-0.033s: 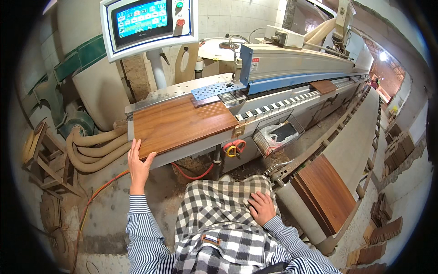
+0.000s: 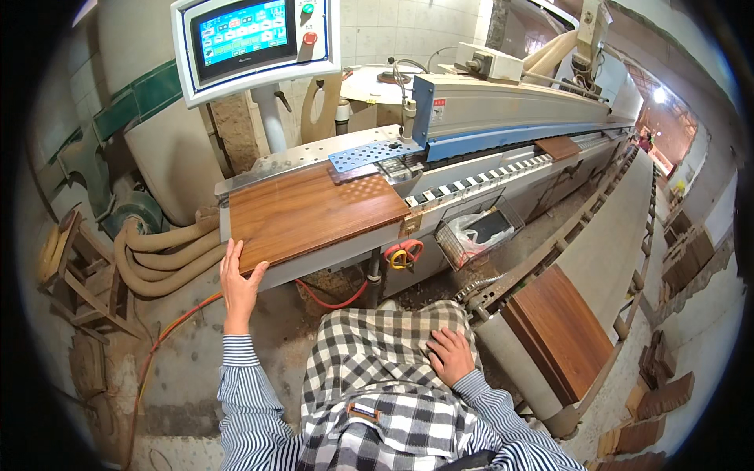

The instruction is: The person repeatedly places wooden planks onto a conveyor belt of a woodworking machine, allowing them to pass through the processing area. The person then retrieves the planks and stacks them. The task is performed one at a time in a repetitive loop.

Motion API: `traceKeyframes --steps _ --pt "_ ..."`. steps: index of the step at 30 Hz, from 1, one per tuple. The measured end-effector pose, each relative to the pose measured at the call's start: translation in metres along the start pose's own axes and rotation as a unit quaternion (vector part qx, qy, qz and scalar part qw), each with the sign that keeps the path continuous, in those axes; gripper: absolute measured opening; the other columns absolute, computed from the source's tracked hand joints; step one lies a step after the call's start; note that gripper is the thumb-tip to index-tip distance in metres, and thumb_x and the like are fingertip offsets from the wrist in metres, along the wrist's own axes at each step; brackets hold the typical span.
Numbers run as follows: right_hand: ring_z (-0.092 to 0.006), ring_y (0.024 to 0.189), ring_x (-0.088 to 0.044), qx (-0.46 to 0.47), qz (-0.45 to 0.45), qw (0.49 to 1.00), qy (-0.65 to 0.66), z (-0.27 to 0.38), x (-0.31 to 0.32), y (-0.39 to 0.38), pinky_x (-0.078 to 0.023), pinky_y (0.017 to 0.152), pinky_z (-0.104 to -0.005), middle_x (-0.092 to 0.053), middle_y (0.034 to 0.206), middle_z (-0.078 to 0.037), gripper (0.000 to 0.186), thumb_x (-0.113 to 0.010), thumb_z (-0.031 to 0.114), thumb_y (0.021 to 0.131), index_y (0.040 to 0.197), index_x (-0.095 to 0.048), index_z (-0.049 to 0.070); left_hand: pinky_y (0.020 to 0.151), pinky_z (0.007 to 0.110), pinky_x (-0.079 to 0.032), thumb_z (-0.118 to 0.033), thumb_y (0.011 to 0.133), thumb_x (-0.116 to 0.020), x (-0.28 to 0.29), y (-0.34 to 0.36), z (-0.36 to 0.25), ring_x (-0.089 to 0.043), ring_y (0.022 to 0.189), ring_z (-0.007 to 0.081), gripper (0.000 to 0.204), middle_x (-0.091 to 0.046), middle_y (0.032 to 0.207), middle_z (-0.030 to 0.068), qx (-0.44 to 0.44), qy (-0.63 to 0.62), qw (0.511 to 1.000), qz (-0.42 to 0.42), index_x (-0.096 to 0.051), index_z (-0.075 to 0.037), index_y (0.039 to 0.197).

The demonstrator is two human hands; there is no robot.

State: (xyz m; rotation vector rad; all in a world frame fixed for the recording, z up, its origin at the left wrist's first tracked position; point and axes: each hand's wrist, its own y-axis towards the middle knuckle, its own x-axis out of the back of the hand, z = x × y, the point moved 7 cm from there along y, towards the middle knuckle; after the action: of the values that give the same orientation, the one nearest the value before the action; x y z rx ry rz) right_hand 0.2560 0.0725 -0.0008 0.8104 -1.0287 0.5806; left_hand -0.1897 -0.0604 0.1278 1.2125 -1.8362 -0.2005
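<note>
A brown wood-grain board (image 2: 310, 218) lies on the machine's infeed table (image 2: 314, 265), its far right part under a perforated blue plate (image 2: 365, 155). My left hand (image 2: 239, 286) holds the board's near-left corner, thumb at the front edge and fingers at the end. My right hand (image 2: 449, 355) rests open on the black-and-white checked cloth (image 2: 369, 361) over my front and lap, fingers apart. Near it on the right, a stack of similar boards (image 2: 556, 330) lies at the end of a return conveyor (image 2: 605, 243).
A control panel (image 2: 245, 43) stands behind the board. Another board (image 2: 556, 147) sits farther along the track. A wire basket (image 2: 479, 234) hangs below. Hoses (image 2: 157, 271) and a wooden stool (image 2: 82, 275) are at left, board piles (image 2: 660, 400) at right. A distant person (image 2: 646, 141) appears.
</note>
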Motion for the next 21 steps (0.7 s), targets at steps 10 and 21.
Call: traceKeyframes --steps 10,21 --pt "-0.0289 0.131 -0.046 -0.007 -0.008 1.000 0.026 -0.005 0.000 0.002 -0.031 0.111 -0.0501 -0.059 0.131 -0.010 0.028 -0.063 0.022 0.088 0.112 -0.068 0.008 0.111 0.042 -0.034 -0.030 0.082 -0.076 0.002 -0.002 0.002 -0.040 0.135 0.0332 0.066 -0.040 0.151 0.0162 -0.006 -0.020 1.000 0.011 -0.050 -0.006 0.138" --pt "-0.0287 0.134 -0.043 -0.014 0.013 0.999 0.031 -0.009 -0.002 0.001 -0.028 0.113 -0.0502 -0.057 0.134 -0.010 0.029 -0.060 0.023 0.091 0.114 -0.068 0.008 0.110 0.039 -0.036 -0.022 0.084 -0.074 0.015 -0.008 0.019 -0.047 0.131 0.0309 0.061 -0.049 0.143 0.0164 0.025 -0.073 0.996 0.040 -0.050 -0.005 0.138"
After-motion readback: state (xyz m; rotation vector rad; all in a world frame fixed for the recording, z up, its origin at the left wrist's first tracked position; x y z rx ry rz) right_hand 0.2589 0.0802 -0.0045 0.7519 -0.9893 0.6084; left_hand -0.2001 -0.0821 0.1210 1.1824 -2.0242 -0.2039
